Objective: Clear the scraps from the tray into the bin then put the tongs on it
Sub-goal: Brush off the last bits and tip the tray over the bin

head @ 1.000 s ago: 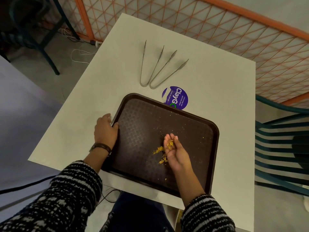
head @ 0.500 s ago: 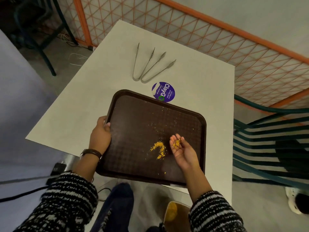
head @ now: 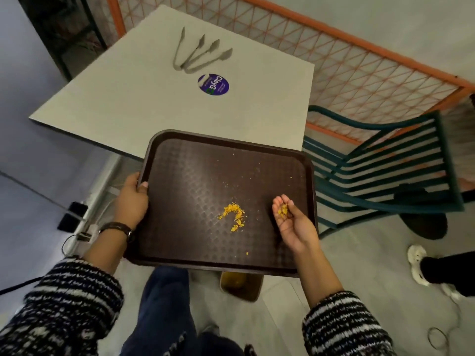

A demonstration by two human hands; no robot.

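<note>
— Brown plastic, that tray; where did it sit against the hands?

— It was off the table, held out over the floor. The left hand gripped its left rim, fingers curled underneath and thumb on top of the lip.

— And the scraps?

— A small yellow heap lay near the middle of the tray, just left of the right hand, not touching it. A few loose crumbs were scattered towards the far right corner.

— What was the right hand doing?

— It hovered palm up over the tray's right side, fingers loosely cupped, half open, with a pinch of yellow scraps resting against the fingertips.

— The bin?

— On the floor, partly hidden beneath the tray's near edge.

— The tongs?

— Two pairs lay side by side at the far end of the table, well apart from both hands, just beyond a round purple sticker.
</note>
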